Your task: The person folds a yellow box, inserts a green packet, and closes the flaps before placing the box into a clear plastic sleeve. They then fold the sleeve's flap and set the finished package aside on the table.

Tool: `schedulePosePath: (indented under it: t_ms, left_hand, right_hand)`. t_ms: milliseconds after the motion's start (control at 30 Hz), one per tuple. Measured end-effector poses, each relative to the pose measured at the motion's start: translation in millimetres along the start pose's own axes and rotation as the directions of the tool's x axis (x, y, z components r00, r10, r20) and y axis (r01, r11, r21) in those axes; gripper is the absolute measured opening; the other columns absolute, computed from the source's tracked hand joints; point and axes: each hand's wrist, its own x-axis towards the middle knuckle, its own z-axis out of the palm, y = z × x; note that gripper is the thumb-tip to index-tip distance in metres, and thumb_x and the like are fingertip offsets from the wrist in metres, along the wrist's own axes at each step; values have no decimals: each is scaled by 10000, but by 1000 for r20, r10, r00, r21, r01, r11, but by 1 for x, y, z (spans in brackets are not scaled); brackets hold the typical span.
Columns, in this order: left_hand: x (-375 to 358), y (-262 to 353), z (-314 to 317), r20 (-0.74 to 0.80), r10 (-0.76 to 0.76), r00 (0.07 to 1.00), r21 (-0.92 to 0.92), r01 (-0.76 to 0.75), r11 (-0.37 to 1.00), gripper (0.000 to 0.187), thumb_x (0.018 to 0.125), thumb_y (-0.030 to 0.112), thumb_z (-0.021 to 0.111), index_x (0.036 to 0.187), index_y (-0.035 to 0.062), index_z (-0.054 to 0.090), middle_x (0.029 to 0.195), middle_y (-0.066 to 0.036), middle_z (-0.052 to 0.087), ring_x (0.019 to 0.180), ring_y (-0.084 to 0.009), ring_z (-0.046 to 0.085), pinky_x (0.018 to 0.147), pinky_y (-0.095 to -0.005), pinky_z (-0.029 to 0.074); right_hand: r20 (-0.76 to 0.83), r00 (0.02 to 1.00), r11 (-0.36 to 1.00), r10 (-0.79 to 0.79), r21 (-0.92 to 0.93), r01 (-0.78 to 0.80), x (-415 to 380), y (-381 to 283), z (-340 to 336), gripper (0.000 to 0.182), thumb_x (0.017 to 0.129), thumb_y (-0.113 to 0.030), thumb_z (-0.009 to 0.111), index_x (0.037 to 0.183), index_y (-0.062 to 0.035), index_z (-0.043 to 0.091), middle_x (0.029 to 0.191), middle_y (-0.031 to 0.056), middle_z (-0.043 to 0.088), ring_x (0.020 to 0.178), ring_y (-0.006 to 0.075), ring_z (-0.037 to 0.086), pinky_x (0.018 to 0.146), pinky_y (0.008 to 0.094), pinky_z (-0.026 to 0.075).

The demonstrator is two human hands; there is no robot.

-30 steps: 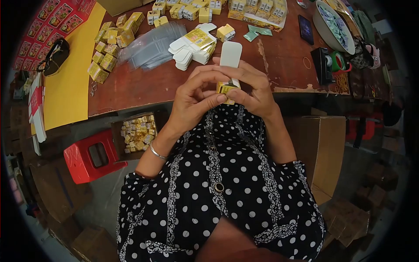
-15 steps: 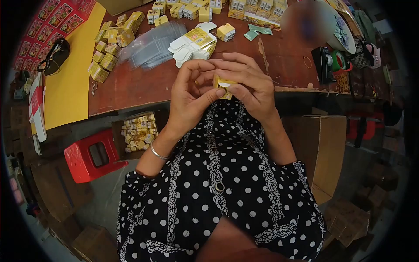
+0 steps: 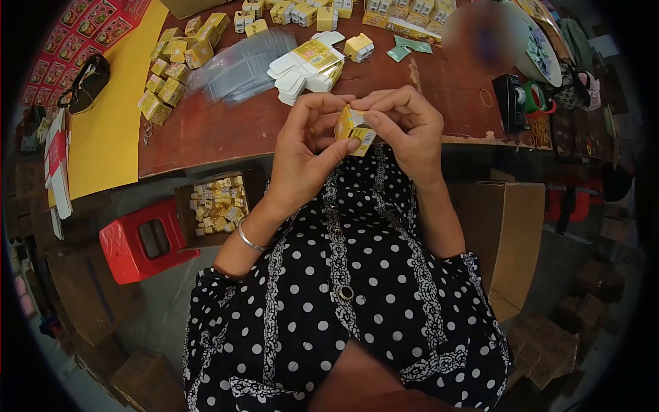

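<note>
The left fingers (image 3: pixel 336 152) hold a yellow box (image 3: pixel 363 138) while the right fingers (image 3: pixel 386 126) touch its top. On the desk (image 3: pixel 220 134) beyond lie cartons (image 3: pixel 317 58), clear sleeves (image 3: pixel 240 69) and green packets (image 3: pixel 398 53); lower left stands a red stool (image 3: pixel 125 244).

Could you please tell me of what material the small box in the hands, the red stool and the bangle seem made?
Small box: probably thin printed card, yellow, with a white flap and folded edges.
Red stool: likely moulded plastic, smooth and slightly glossy, with rounded edges.
Bangle: seemingly polished metal, silver-coloured and shiny; whether plated, I cannot tell.
</note>
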Motion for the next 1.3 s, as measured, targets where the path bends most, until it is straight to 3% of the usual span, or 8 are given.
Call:
schedulePosePath:
  t_ms: [300, 633, 700, 833, 967, 1000, 1067, 1300]
  left_hand:
    - [-2, -6, 1, 17, 24, 1000, -49, -23, 999, 363, 932, -80, 673, 1267, 11, 568, 1464, -132, 493, 1253, -194, 601, 960, -267, 569]
    - [2, -11, -12, 15, 32, 999, -34, -31, 999, 230, 940, -41, 679, 1156, 28, 647, 1439, -116, 516, 1204, -182, 616, 955, -304, 543]
    - [22, 8, -43, -29, 262, 965, 633, -185, 751, 227, 913, -7, 701, 1125, 68, 672, 1367, -133, 585, 1174, -230, 638, 941, -336, 537]
    - [92, 43, -155, -52, 581, 812, 959, -122, 256, 289, 896, 101, 722, 1182, 117, 685, 1332, -177, 618, 1212, -363, 610, 971, -403, 515]
    - [138, 38, -210, 104, 555, 825, 986, -12, -167, 597, 844, 299, 794, 1385, 137, 600, 1292, -199, 647, 1168, -379, 638, 986, -442, 515]
    - [139, 39, -194, 109, 556, 824, 985, -17, -169, 597, 844, 299, 794, 1385, 137, 600, 1292, -199, 647, 1168, -379, 638, 986, -442, 515]
    - [138, 23, -150, 60, 378, 924, 964, -152, 220, 641, 839, 361, 802, 1381, 95, 588, 1220, -230, 677, 1136, -404, 650, 980, -456, 517]
    - [140, -29, -74, 58, -62, 996, 991, -50, 127, 832, 761, 447, 848, 1419, 50, 527, 1181, -281, 677, 1078, -433, 655, 945, -476, 525]
  right_hand:
    - [231, 908, 818, -351, -397, 417, 2, 14, -15, 97, 895, 36, 723, 973, 24, 668, 1133, 160, 718, 1092, 248, 656, 897, 350, 545]
    - [351, 803, 666, -482, -448, 596, 7, 17, -15, 231, 928, -67, 710, 1144, 3, 670, 1250, 176, 690, 1170, 291, 642, 958, 373, 531]
    - [82, 963, 885, -257, -381, 269, -1, 11, -7, 388, 975, -120, 664, 1336, -3, 584, 1310, 168, 662, 1213, 266, 628, 985, 362, 520]
    - [-111, 985, 903, -133, -423, 74, -3, 32, -32, 442, 974, -118, 675, 1389, -23, 556, 1255, 138, 690, 1145, 184, 654, 897, 312, 561]
    - [-147, 989, 936, 22, -345, -72, -7, 47, -39, 391, 1024, -119, 610, 1386, 8, 537, 1261, 140, 665, 1142, 182, 640, 948, 302, 525]
    - [-139, 990, 937, 40, -338, -85, -9, 52, -39, 376, 1025, -102, 605, 1378, 11, 542, 1233, 131, 673, 1108, 168, 647, 939, 294, 525]
    - [-135, 989, 936, 66, -334, -108, -10, 57, -37, 361, 1027, -86, 599, 1370, 14, 547, 1205, 122, 682, 1074, 153, 653, 931, 286, 525]
    - [-86, 991, 919, 103, -372, -128, -11, 54, -37, 347, 1015, -76, 619, 1346, 18, 570, 1146, 102, 708, 1005, 125, 659, 906, 268, 522]
